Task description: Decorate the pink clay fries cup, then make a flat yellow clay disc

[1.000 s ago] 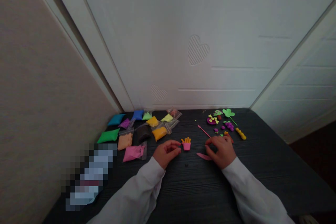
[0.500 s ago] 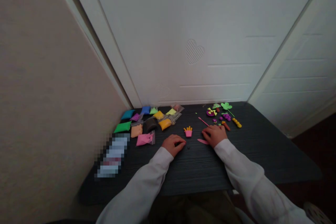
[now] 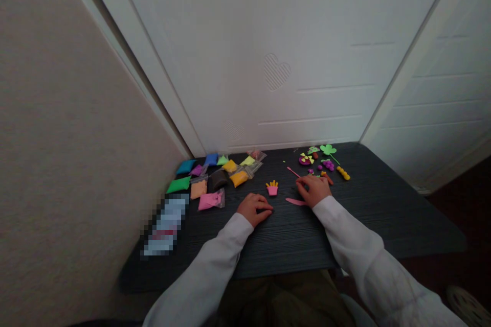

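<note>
Lower centre, we have the left hand (image 3: 254,209) half-curled, fingertips nearly meeting; can't tell if it grips anything. To its right, pink knife (image 3: 293,201) runs up to the right hand (image 3: 315,191), fingers bent, grip unclear. Between, slightly farther: pink cup (image 3: 272,191). We'd touch lightly, sparing its yellow sticks (image 3: 272,184). Beyond, upper left of it, clay bags (image 3: 239,179).

Left hand (image 3: 254,210) lower centre, fingers curled — pink cup with yellow sticks (image 3: 272,189) just above, apart. Right hand (image 3: 314,190) right of centre, pink blade (image 3: 295,202) at its lower left. Colored bags (image 3: 219,179) left of centre — green clover shape (image 3: 328,149) farther right.
</note>
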Motion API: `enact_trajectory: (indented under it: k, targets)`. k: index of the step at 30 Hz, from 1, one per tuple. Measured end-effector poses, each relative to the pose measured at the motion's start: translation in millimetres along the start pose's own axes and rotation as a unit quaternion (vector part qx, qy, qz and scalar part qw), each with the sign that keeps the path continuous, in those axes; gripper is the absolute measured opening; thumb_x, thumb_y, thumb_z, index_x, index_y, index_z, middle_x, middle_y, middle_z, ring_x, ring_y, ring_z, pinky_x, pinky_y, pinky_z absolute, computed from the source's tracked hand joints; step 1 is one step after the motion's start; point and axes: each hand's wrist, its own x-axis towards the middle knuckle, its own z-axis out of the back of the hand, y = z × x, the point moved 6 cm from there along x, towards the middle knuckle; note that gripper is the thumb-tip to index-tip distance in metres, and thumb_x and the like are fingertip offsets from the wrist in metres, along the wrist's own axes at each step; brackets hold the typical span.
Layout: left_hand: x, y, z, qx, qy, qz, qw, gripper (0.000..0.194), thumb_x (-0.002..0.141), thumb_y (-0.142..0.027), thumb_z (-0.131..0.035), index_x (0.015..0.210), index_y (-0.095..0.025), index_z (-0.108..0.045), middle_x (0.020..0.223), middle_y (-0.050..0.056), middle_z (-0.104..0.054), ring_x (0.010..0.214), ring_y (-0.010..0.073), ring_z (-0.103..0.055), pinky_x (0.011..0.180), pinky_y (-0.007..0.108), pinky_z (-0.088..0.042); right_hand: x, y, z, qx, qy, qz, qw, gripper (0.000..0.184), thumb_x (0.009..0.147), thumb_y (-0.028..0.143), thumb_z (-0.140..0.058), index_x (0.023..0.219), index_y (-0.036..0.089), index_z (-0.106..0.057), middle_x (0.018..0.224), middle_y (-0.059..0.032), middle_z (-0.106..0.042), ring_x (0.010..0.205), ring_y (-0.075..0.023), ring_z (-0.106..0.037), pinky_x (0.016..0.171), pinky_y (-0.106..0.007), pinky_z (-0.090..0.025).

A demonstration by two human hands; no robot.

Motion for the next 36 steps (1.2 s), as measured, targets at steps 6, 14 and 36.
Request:
enact_trajectory:
  k: [6,14,36]
  targets:
    - [1,1,-2.1,-0.005,0.022,-0.001,1.0,0.019,0.071,-0.034,-0.054,0.08,-0.024,-0.067,0.087,0.003,-0.061,0.086,0.0161,-0.05,0.083,0.031,-0.036,0,2,9,0.033,-0.009,0.005,0.999,0.019,0.078,0.025,-0.044,0.083,0.021,-0.061,0.086,-0.0035,-0.063,0.085,-0.0173,-0.054,0.075,-0.033,-0.027]
    - [-1,0,-2.0,-0.017,0.021,-0.012,1.0,0.018,0.073,-0.032,-0.052,0.079,-0.023,-0.066,0.086,0.003,-0.062,0.085,0.0153,-0.051,0.081,0.031,-0.037,-10,23,21,0.08,-0.004,0.041,0.996,0.018,0.079,0.028,-0.045,0.085,0.022,-0.06,0.085,-0.0021,-0.063,0.082,-0.0159,-0.053,0.077,-0.033,-0.027]
    - [-1,-20,32.6,-0.1,-0.11,-0.016,0.989,0.011,0.071,-0.019,-0.056,0.077,-0.019,-0.065,0.079,0.003,-0.062,0.078,0.013,-0.056,0.072,0.028,-0.046,-16,43,10,0.283,0.115,-0.005,0.952,0.017,0.077,0.025,-0.049,0.09,0.02,-0.058,0.089,-0.0046,-0.059,0.082,-0.0149,-0.054,0.07,-0.029,-0.044]
